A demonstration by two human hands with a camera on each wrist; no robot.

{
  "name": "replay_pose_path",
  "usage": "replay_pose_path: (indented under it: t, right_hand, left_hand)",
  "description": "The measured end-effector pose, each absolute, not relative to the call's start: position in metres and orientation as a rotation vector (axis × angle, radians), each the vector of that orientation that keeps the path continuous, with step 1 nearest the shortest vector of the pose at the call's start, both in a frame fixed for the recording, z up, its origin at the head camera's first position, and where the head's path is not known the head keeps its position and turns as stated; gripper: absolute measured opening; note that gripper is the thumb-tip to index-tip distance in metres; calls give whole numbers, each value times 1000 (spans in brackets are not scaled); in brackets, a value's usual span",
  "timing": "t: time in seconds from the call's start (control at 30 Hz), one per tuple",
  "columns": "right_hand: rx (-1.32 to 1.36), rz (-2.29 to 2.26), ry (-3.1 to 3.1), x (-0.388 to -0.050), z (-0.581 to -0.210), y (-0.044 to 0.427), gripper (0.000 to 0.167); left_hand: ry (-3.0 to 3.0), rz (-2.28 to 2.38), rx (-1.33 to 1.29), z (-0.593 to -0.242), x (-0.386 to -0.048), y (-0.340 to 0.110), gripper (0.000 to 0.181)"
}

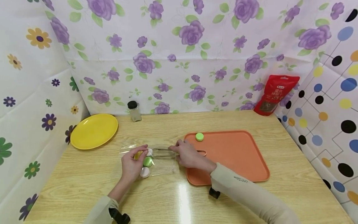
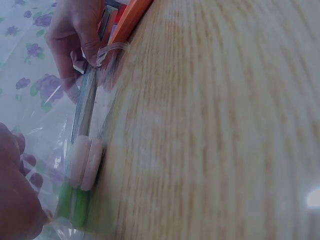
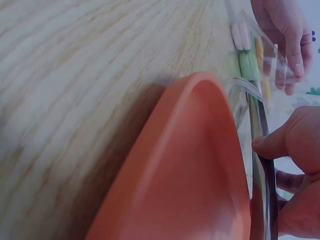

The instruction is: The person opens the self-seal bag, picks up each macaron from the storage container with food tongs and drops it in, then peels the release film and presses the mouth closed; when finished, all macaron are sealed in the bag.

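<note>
A clear plastic bag (image 1: 165, 170) lies on the table with several macarons inside: a green macaron (image 1: 147, 161), a pale pinkish macaron (image 1: 144, 172), a yellow one and a whitish one. My left hand (image 1: 130, 166) pinches the bag's film between thumb and fingers, above the macarons. With my right hand (image 1: 190, 157) I grip metal tongs (image 3: 258, 125), whose arms reach through the bag's mouth toward the macarons. Their looped end (image 1: 202, 151) sticks out behind that hand, over the tray. Whether the tips touch a macaron is unclear.
An orange tray (image 1: 232, 158) beside the bag carries a light green macaron (image 1: 199, 137). A yellow plate (image 1: 93, 132) stands back left, near a black-capped jar (image 1: 134, 111). A red pouch (image 1: 277, 95) leans at the back right. Patterned cloth surrounds the table.
</note>
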State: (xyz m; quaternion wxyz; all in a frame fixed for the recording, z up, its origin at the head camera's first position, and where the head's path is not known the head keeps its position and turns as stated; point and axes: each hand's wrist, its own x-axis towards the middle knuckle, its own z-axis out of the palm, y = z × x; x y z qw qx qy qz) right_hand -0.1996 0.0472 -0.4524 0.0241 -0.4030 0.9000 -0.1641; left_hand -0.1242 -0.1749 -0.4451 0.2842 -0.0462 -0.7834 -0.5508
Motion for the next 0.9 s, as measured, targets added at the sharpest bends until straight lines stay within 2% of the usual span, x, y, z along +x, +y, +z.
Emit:
replay_pose_path:
  t: [0.27,0.63,0.9]
  right_hand:
    - [-1235,-545,2780,-196,-450,59,45]
    - [-1320,-660,2819,-187,-447,110,43]
    - [-1087,-758,2899,-187,-440,175,50]
  left_hand:
    - [-2105,-1475,-123,-446,-123,-175,7]
    - [-2111,-1493,-110,-447,-122,-177,6]
    - [-2122,-1488,-113,-444,-120,-176,6]
